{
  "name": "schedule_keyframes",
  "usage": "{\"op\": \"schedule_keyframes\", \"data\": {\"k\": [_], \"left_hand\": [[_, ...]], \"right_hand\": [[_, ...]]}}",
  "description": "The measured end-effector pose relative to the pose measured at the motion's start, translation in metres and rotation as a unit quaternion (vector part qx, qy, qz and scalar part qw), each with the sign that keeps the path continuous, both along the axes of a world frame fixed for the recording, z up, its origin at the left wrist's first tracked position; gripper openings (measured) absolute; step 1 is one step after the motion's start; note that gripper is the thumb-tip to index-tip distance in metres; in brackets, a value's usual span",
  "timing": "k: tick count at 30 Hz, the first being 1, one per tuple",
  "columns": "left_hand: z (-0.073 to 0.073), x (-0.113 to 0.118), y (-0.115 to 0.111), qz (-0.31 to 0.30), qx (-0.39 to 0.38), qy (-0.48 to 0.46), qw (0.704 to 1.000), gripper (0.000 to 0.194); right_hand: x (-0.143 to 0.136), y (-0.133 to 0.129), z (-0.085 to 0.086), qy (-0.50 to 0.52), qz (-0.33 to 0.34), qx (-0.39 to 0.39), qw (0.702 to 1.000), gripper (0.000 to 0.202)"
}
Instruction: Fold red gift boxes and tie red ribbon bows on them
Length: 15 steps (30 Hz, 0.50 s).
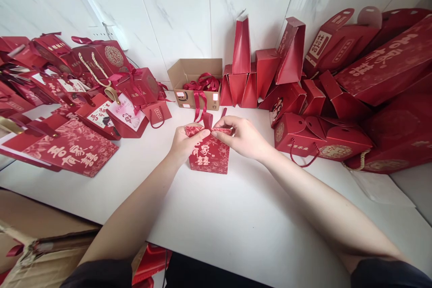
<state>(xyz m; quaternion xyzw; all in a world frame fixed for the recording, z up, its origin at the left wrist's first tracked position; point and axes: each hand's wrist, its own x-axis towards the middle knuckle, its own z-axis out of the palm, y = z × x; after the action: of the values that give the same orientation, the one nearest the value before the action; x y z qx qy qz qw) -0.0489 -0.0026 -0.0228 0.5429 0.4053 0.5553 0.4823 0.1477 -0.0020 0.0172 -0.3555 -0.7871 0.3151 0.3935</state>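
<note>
A small red gift box (209, 163) with white lettering and a pale flower pattern stands upright on the table before me. My left hand (186, 143) is closed on its top left edge, thumb in front and fingers behind. Over the top middle of the box, my right hand (241, 136) pinches a dark red ribbon, its thumb tip almost meeting my left thumb. A loop of this ribbon (208, 120) rises between the hands, and one end sticks up behind my right fingers. What the fingers behind the box do is hidden.
Behind the box, an open cardboard box (189, 99) holds red ribbons, some hanging over its front. Finished-looking gift bags (72, 147) crowd the left. Red boxes (324, 137) are stacked along the right and back wall. A large carton (50, 243) stands below the table's left edge.
</note>
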Motion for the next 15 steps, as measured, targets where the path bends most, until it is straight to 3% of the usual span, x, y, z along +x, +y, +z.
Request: {"op": "schedule_keyframes", "data": {"k": [3,9,12,15], "left_hand": [[0.0008,0.0001,0.0003,-0.005,0.015,0.032,0.999,0.025],[0.0058,-0.0028,-0.0028,-0.083,0.005,0.043,0.996,0.025],[0.0064,-0.0022,-0.0026,-0.035,0.048,0.095,0.994,0.023],[0.0057,-0.0010,0.0002,0.080,0.154,0.146,0.974,0.033]], "right_hand": [[-0.0028,-0.0002,-0.0033,0.004,-0.017,0.003,1.000,0.007],[-0.0042,-0.0024,-0.0017,0.020,-0.061,0.018,0.998,0.003],[-0.0058,-0.0043,-0.0021,0.016,-0.071,0.013,0.997,0.002],[-0.0079,-0.0074,-0.0022,0.025,-0.073,0.021,0.997,0.002]]}}
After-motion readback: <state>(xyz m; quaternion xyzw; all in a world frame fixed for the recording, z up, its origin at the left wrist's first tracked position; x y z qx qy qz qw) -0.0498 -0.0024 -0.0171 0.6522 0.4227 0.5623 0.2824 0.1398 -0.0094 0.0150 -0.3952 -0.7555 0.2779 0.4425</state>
